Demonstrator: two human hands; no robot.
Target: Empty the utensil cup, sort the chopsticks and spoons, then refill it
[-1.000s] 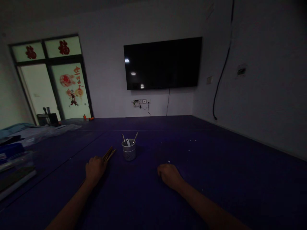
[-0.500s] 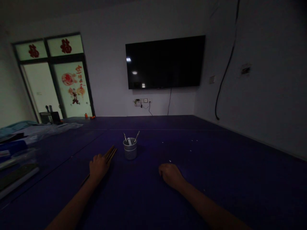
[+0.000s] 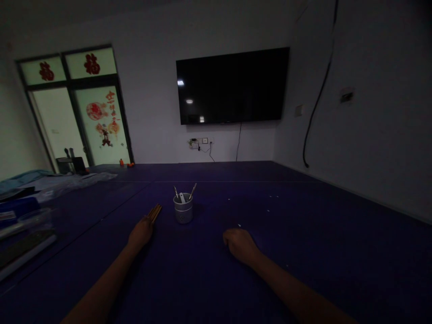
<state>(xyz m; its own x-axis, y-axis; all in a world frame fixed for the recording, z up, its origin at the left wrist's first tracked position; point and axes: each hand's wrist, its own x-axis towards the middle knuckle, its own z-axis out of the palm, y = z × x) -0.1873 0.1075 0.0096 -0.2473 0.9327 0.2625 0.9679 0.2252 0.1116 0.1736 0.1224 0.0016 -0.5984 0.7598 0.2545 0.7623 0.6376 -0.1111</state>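
Observation:
The room is dim. My left hand (image 3: 141,232) lies on a dark blue surface (image 3: 303,234) with its fingers closed round a bundle of wooden chopsticks (image 3: 155,212), whose tips stick out ahead of the knuckles. Just right of those tips stands a small grey metal holder (image 3: 183,212) with a few metal utensils upright in it. My right hand (image 3: 239,244) rests on the surface to the right, fingers curled under, nothing visible in it.
Trays and a clear container (image 3: 23,234) sit at the left edge. Plastic sheeting (image 3: 67,182) lies further back on the left. A black wall screen (image 3: 232,85) hangs ahead, and a glass door (image 3: 81,121) with red decorations stands at the far left.
My left hand has slid forward along the chopsticks, so less of the bundle shows ahead of it. My right hand has hardly moved. The view shifted slightly.

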